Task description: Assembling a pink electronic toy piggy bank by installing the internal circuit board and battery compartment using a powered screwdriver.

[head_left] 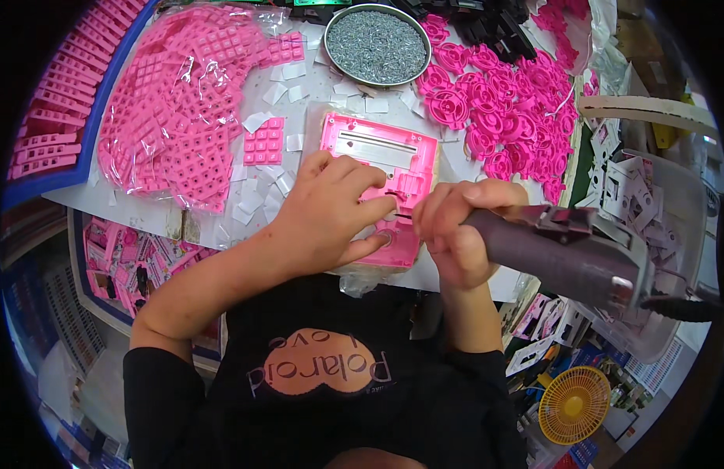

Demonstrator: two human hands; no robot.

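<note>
A pink plastic casing (419, 160) with a metal strip set in it lies open side up on a plastic-wrapped pad in the middle of the table. My left hand (334, 207) lies over its left side, fingers bent and holding it. The left index fingertip is near a thin screwdriver bit. My right hand (467, 227) is closed around the front of a dark grey electric screwdriver (553, 254), tilted with its tip down toward the casing. My fingers partly hide the tip and the spot it meets.
A round metal dish of small screws (377, 43) stands behind the casing. Pink keypads in a clear bag (174, 102) lie left, beside one loose keypad (263, 141). Pink round parts (510, 109) are heaped right. White paper squares (252, 199) are scattered about. A clear bin (674, 258) stands far right.
</note>
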